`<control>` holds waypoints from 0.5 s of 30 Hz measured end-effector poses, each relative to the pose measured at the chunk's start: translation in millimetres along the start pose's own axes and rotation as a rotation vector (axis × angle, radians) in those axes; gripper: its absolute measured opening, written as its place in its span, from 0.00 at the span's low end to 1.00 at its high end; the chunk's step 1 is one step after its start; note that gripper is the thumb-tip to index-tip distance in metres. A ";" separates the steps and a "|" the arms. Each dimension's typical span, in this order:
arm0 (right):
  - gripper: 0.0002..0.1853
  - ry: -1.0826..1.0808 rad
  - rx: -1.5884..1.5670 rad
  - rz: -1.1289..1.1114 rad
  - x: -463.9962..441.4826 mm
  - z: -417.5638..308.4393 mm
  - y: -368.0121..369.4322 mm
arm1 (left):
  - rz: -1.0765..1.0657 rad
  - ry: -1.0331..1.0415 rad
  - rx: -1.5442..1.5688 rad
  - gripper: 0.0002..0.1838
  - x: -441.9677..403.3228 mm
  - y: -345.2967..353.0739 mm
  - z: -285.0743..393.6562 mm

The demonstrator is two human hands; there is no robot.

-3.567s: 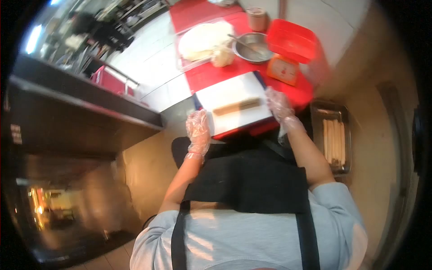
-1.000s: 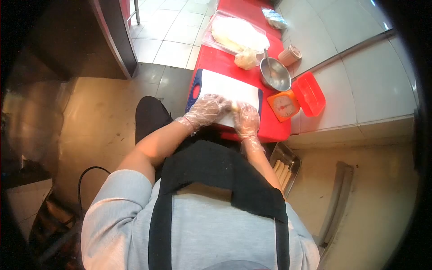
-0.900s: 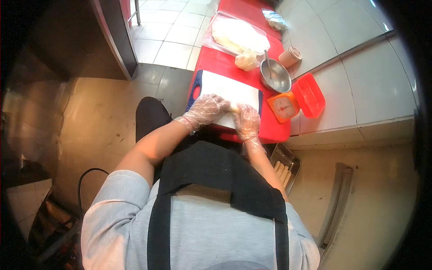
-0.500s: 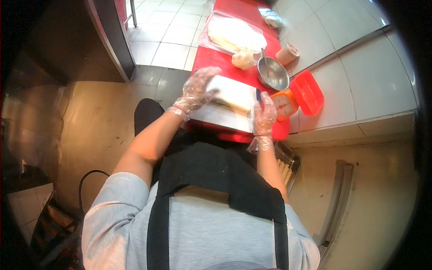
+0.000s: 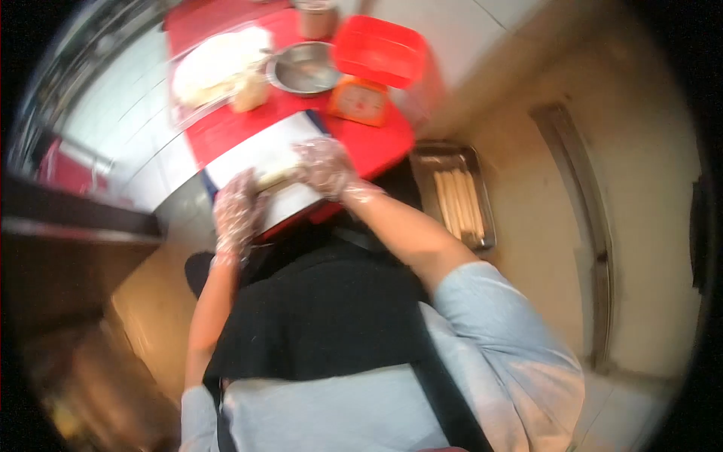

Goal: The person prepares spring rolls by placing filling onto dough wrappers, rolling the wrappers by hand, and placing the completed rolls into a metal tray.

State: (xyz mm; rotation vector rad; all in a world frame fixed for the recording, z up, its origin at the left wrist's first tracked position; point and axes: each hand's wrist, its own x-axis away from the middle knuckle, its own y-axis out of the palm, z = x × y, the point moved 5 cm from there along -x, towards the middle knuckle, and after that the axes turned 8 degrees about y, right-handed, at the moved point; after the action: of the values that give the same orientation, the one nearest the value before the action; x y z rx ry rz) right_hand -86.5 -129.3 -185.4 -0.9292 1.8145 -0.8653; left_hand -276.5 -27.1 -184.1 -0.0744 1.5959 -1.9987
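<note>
A short pale roll (image 5: 276,178), which looks like dough, lies over the white board (image 5: 260,151) on the red table. My left hand (image 5: 239,211), in a clear plastic glove, closes on its left end. On the other end my right hand (image 5: 325,166), gloved the same way, has its fingers curled round the roll. Both ends are hidden by the fingers, and motion blurs the gloves slightly. Dark blue edging shows at the board's far right corner and left side.
Behind the board stand a clear tray (image 5: 181,113) with a white mass, a pale lump (image 5: 248,92), a metal bowl (image 5: 305,71) and a cup (image 5: 317,19). An orange scale (image 5: 359,102) and red basin (image 5: 379,49) are to the right. Several pale sticks (image 5: 457,203) fill a metal tray (image 5: 488,218) lower right.
My view has turned to the right, so the table appears farther left. My hands have come from the board's two sides onto the pale roll, which they now hold at its ends.
</note>
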 end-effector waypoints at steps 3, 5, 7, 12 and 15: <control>0.33 0.049 -0.027 -0.009 0.2 5.4 7.8 | -0.011 -0.026 -0.002 0.32 -1.5 -3.2 2.5; 0.33 0.073 -0.049 -0.042 -0.9 10.5 14.4 | -0.001 -0.019 0.023 0.31 -2.5 -6.9 6.7; 0.33 0.093 -0.090 -0.033 -2.5 13.0 15.9 | -0.006 -0.008 0.006 0.30 -3.6 -8.4 10.7; 0.32 0.140 -0.087 -0.097 -3.9 11.2 13.6 | -0.039 0.020 -0.023 0.28 -5.1 -10.7 16.5; 0.32 0.172 -0.111 -0.112 -4.7 7.8 3.7 | -0.048 0.034 -0.044 0.26 -4.6 -6.3 12.8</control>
State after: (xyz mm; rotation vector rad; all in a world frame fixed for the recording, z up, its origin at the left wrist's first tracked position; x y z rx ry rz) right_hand -78.7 -124.8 -189.5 -1.0627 1.9895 -0.9461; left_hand -270.3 -35.4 -173.4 -0.0970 1.6742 -2.0111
